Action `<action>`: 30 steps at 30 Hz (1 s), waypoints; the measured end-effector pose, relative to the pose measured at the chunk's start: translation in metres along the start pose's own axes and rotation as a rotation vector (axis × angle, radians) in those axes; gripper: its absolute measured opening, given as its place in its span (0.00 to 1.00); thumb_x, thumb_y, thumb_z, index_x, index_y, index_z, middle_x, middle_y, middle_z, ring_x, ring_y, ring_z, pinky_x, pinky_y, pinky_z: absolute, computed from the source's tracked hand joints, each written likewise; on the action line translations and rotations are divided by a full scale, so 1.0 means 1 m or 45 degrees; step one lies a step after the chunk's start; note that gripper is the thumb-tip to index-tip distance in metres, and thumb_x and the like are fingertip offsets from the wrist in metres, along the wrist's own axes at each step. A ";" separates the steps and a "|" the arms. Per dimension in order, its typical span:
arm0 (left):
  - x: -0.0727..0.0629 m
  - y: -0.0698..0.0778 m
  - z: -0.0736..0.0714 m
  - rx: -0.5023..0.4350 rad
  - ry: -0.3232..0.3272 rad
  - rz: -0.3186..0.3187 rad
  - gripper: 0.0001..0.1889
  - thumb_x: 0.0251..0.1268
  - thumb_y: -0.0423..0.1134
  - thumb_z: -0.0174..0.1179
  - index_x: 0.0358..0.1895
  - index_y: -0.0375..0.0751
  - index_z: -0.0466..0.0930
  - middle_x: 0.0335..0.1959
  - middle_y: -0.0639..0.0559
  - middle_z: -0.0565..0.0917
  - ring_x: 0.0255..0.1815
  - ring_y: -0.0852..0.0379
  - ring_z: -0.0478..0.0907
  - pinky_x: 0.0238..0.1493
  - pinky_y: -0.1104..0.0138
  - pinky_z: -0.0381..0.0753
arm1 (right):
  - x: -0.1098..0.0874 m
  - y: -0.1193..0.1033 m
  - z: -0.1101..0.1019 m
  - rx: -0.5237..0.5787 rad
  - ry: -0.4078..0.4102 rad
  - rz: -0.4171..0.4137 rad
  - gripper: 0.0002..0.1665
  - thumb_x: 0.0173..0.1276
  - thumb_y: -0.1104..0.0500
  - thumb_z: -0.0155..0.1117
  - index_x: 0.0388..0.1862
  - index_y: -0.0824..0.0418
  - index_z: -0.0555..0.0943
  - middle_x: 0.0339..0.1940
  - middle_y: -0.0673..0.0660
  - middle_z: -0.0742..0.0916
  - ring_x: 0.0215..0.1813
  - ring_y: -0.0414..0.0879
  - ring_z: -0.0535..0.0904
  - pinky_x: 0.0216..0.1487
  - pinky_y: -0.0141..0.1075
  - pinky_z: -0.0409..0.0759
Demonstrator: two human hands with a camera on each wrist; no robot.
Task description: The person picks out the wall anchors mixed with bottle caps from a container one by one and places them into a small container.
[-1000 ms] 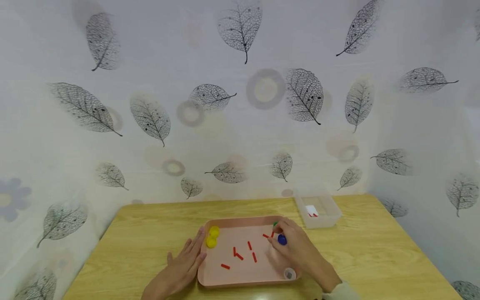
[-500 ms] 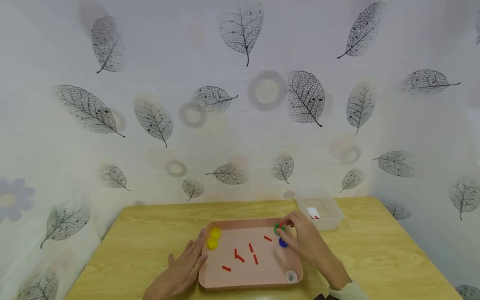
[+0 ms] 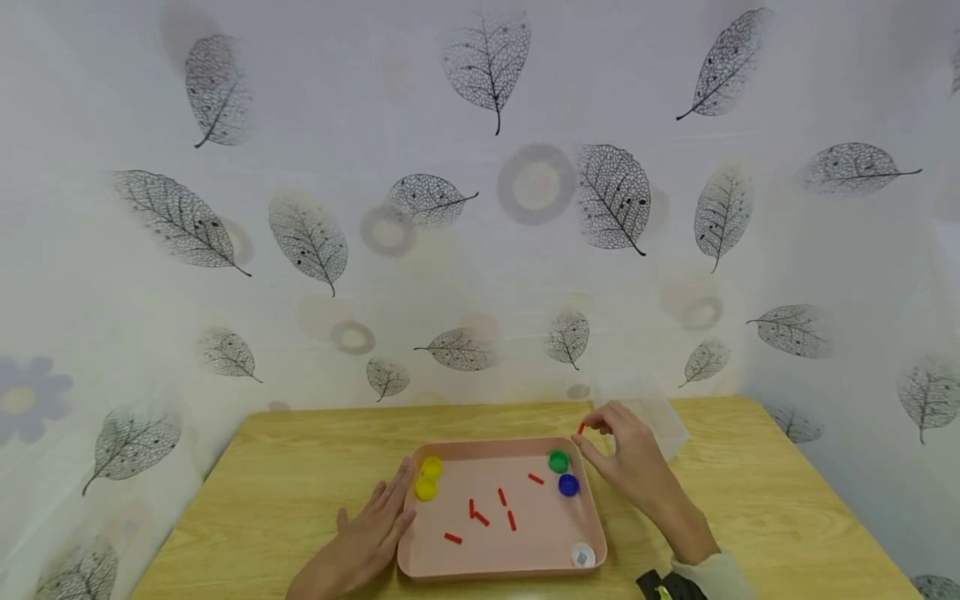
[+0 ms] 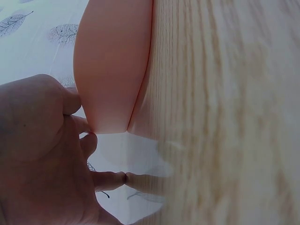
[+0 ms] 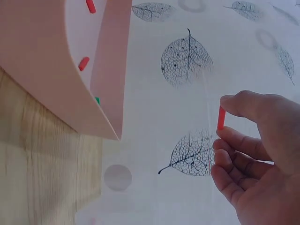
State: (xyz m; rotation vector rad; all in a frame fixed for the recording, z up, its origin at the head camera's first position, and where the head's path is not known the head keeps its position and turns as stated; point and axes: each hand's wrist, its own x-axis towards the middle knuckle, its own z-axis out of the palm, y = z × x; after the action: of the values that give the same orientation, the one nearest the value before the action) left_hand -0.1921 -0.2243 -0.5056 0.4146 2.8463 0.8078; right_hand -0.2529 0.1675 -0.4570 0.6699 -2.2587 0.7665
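Observation:
Between thumb and index finger, my right hand (image 3: 633, 450) pinches a short red stick (image 5: 221, 117) by its ends. In the head view that hand is just past the right back corner of the pink tray (image 3: 487, 567), overlapping the clear plastic box (image 3: 670, 425). My left hand (image 3: 363, 529) rests against the tray's left side with its fingers straight. Several more red sticks (image 3: 453, 538) lie scattered on the tray floor. Two yellow caps (image 3: 426, 488) sit at the tray's left; a green cap (image 3: 558, 462) and a blue cap (image 3: 568, 485) are at its right back.
A small white round piece (image 3: 582, 556) with a grey centre lies in the tray's front right corner. The wooden table (image 3: 285, 467) ends at a wall covering printed with leaves (image 3: 453, 348). A dark strap (image 3: 667, 586) shows by the right sleeve.
My right hand has lifted a red stick from the tray's right side and carried it back and right, out over the rim toward the clear box. The left hand stays on the tray.

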 end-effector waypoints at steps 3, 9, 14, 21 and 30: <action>0.000 0.000 0.000 0.000 -0.004 0.002 0.34 0.85 0.58 0.35 0.85 0.55 0.39 0.85 0.57 0.43 0.82 0.35 0.50 0.58 0.16 0.32 | 0.001 0.005 -0.004 -0.026 0.036 0.001 0.14 0.56 0.66 0.81 0.37 0.63 0.83 0.35 0.52 0.83 0.36 0.45 0.79 0.35 0.38 0.81; 0.000 0.001 0.000 -0.008 -0.005 0.002 0.34 0.85 0.58 0.36 0.85 0.56 0.40 0.85 0.57 0.44 0.82 0.35 0.49 0.58 0.16 0.32 | 0.003 0.016 -0.011 -0.041 0.094 0.008 0.15 0.56 0.66 0.81 0.38 0.64 0.83 0.35 0.53 0.83 0.35 0.45 0.79 0.33 0.40 0.81; 0.001 0.002 0.001 -0.007 0.000 0.011 0.33 0.85 0.58 0.36 0.85 0.56 0.40 0.85 0.58 0.43 0.82 0.35 0.50 0.58 0.16 0.32 | 0.003 0.026 -0.014 -0.052 0.118 0.040 0.14 0.56 0.67 0.81 0.38 0.65 0.83 0.35 0.55 0.83 0.35 0.49 0.81 0.35 0.43 0.83; 0.001 0.002 0.002 0.005 0.003 0.011 0.33 0.85 0.58 0.36 0.85 0.55 0.41 0.85 0.58 0.43 0.82 0.36 0.51 0.58 0.16 0.33 | -0.001 0.038 -0.016 -0.074 0.151 0.071 0.14 0.56 0.68 0.80 0.38 0.66 0.83 0.35 0.58 0.84 0.36 0.50 0.81 0.36 0.45 0.83; 0.000 0.000 0.000 0.019 -0.010 -0.011 0.34 0.85 0.58 0.35 0.85 0.55 0.39 0.85 0.56 0.43 0.81 0.33 0.51 0.57 0.15 0.32 | -0.004 0.055 -0.015 -0.088 0.209 0.116 0.13 0.56 0.67 0.81 0.36 0.66 0.83 0.33 0.58 0.85 0.34 0.50 0.82 0.39 0.30 0.78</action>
State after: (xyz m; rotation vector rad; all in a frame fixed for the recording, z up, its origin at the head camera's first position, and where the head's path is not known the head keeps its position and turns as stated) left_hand -0.1922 -0.2240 -0.5057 0.4056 2.8466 0.7825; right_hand -0.2787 0.2167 -0.4688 0.4572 -2.1663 0.7546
